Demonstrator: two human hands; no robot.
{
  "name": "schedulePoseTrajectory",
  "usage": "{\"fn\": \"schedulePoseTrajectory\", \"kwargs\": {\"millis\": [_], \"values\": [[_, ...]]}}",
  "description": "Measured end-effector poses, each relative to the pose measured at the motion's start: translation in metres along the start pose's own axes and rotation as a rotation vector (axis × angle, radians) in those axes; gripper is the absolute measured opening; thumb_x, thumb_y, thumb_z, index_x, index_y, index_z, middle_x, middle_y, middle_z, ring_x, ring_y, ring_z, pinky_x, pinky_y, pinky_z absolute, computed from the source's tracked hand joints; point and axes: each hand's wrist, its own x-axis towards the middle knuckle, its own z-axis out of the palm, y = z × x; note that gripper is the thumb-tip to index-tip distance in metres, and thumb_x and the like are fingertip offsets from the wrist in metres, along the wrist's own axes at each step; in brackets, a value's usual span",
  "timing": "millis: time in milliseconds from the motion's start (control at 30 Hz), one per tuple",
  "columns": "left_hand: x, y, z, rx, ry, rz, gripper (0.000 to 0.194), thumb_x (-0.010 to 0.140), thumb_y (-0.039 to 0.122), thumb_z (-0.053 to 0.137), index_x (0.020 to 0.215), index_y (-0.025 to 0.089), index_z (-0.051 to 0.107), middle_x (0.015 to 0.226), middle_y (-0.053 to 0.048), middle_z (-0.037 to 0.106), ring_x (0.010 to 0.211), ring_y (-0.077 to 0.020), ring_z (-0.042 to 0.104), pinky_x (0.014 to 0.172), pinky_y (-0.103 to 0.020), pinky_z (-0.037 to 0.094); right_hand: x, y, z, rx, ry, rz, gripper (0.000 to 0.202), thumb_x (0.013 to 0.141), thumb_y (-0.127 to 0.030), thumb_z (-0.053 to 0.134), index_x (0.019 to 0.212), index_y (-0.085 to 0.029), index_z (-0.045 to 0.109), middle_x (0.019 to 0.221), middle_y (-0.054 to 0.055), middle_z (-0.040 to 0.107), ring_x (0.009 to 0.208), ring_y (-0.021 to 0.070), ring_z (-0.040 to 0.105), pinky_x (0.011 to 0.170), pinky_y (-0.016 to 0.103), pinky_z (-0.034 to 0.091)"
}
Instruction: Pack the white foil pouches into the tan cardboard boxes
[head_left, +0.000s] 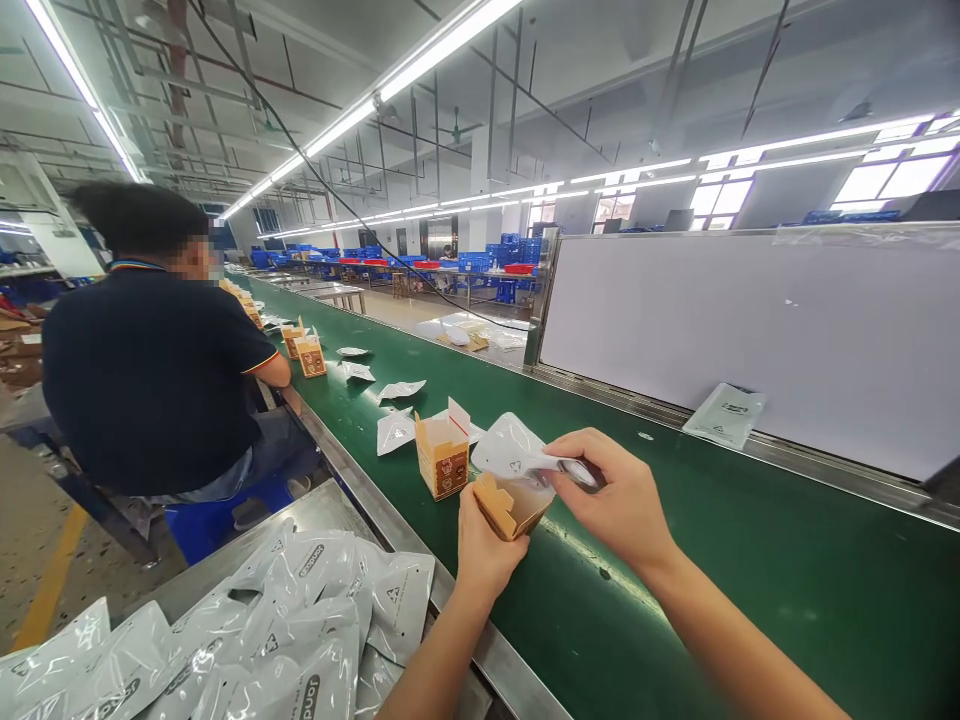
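My left hand (487,555) is wrapped round a small orange-brown cardboard box (501,508), tilted with its flaps open, above the green conveyor belt. Between the fingers and thumb of my right hand (611,490) is one end of a white plastic pouch (510,448) with a recycling mark. The pouch lies over the box's open top; whether any of it is inside, I cannot tell. Just left of my hands, another open printed box (442,460) stands upright on the belt, with a white pouch (395,430) beside it.
Many silver-white pouches (300,610) are heaped on a metal table at lower left. A co-worker (157,370) sits on the left by the green belt (720,540). More boxes (310,355) stand farther along. One pouch (726,415) leans against the white panel (750,330).
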Motion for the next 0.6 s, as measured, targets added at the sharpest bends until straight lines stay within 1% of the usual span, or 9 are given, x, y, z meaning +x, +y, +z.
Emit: {"fn": "schedulePoseTrajectory", "kwargs": {"millis": [67, 133, 233, 267, 333, 400, 467, 500, 600], "values": [[-0.004, 0.0, 0.001, -0.017, 0.015, -0.039, 0.074, 0.053, 0.018, 0.072, 0.115, 0.021, 0.031, 0.116, -0.008, 0.052, 0.111, -0.0256, 0.051, 0.095, -0.039, 0.043, -0.009, 0.004, -0.004, 0.007, -0.033, 0.118, 0.007, 0.073, -0.019, 0.054, 0.076, -0.02, 0.06, 0.078, 0.001, 0.062, 0.065, 0.0128, 0.056, 0.055, 0.022, 0.045], [-0.008, -0.001, 0.001, -0.064, 0.03, -0.075, 0.076, 0.053, 0.018, 0.072, 0.117, 0.021, 0.03, 0.12, -0.009, 0.051, 0.113, -0.0255, 0.051, 0.096, -0.039, 0.042, -0.017, 0.012, -0.011, -0.042, -0.057, 0.155, 0.007, 0.072, -0.018, 0.052, 0.073, -0.02, 0.059, 0.077, 0.0, 0.061, 0.066, 0.0129, 0.056, 0.055, 0.022, 0.044], [-0.015, -0.001, 0.003, -0.069, 0.021, -0.061, 0.076, 0.053, 0.018, 0.072, 0.118, 0.02, 0.031, 0.122, -0.01, 0.05, 0.115, -0.0259, 0.049, 0.099, -0.04, 0.041, -0.025, 0.02, -0.022, -0.197, -0.138, 0.04, 0.015, 0.072, -0.011, 0.046, 0.073, -0.02, 0.058, 0.078, 0.0, 0.06, 0.065, 0.0122, 0.055, 0.055, 0.022, 0.043], [-0.018, 0.0, 0.005, -0.033, 0.013, -0.038, 0.077, 0.053, 0.017, 0.072, 0.118, 0.02, 0.033, 0.121, -0.01, 0.05, 0.116, -0.0268, 0.049, 0.1, -0.041, 0.04, -0.028, 0.02, -0.023, -0.264, -0.205, -0.046, 0.02, 0.072, -0.008, 0.042, 0.073, -0.02, 0.058, 0.079, 0.001, 0.06, 0.066, 0.0127, 0.054, 0.056, 0.023, 0.043], [-0.025, 0.001, 0.01, 0.058, -0.021, 0.046, 0.075, 0.052, 0.019, 0.073, 0.117, 0.019, 0.036, 0.12, -0.011, 0.051, 0.116, -0.0291, 0.048, 0.101, -0.044, 0.039, -0.032, 0.016, -0.021, -0.355, -0.431, -0.25, 0.027, 0.07, -0.001, 0.037, 0.07, -0.02, 0.057, 0.079, 0.002, 0.061, 0.072, 0.0148, 0.055, 0.063, 0.026, 0.044], [-0.033, 0.003, 0.016, 0.101, -0.072, 0.151, 0.068, 0.056, 0.02, 0.071, 0.116, 0.02, 0.039, 0.118, -0.011, 0.053, 0.114, -0.0291, 0.05, 0.1, -0.044, 0.039, -0.037, 0.012, -0.016, -0.352, -0.686, -0.335, 0.027, 0.066, 0.002, 0.039, 0.068, -0.02, 0.055, 0.078, 0.003, 0.062, 0.078, 0.0172, 0.055, 0.073, 0.03, 0.046], [-0.04, 0.006, 0.019, 0.093, -0.12, 0.222, 0.061, 0.06, 0.018, 0.066, 0.116, 0.021, 0.041, 0.116, -0.01, 0.054, 0.111, -0.0273, 0.053, 0.099, -0.043, 0.04, -0.042, 0.01, -0.013, -0.266, -0.87, -0.207, 0.024, 0.062, 0.001, 0.047, 0.072, -0.02, 0.054, 0.08, 0.003, 0.062, 0.079, 0.018, 0.057, 0.077, 0.031, 0.047], [-0.043, 0.008, 0.021, 0.08, -0.133, 0.236, 0.059, 0.061, 0.016, 0.064, 0.116, 0.022, 0.042, 0.116, -0.01, 0.055, 0.11, -0.0265, 0.053, 0.099, -0.042, 0.041, -0.043, 0.01, -0.014, -0.225, -0.913, -0.105, 0.024, 0.062, -0.001, 0.05, 0.077, -0.02, 0.055, 0.082, 0.003, 0.062, 0.078, 0.0178, 0.057, 0.074, 0.031, 0.048], [-0.048, 0.014, 0.023, 0.019, -0.104, 0.162, 0.057, 0.058, 0.015, 0.064, 0.111, 0.023, 0.048, 0.113, -0.008, 0.057, 0.11, -0.0268, 0.054, 0.1, -0.041, 0.041, -0.048, 0.008, -0.025, -0.146, -0.936, 0.114, 0.02, 0.074, -0.01, 0.047, 0.09, -0.02, 0.054, 0.09, 0.003, 0.062, 0.076, 0.0155, 0.057, 0.064, 0.026, 0.049]]}}
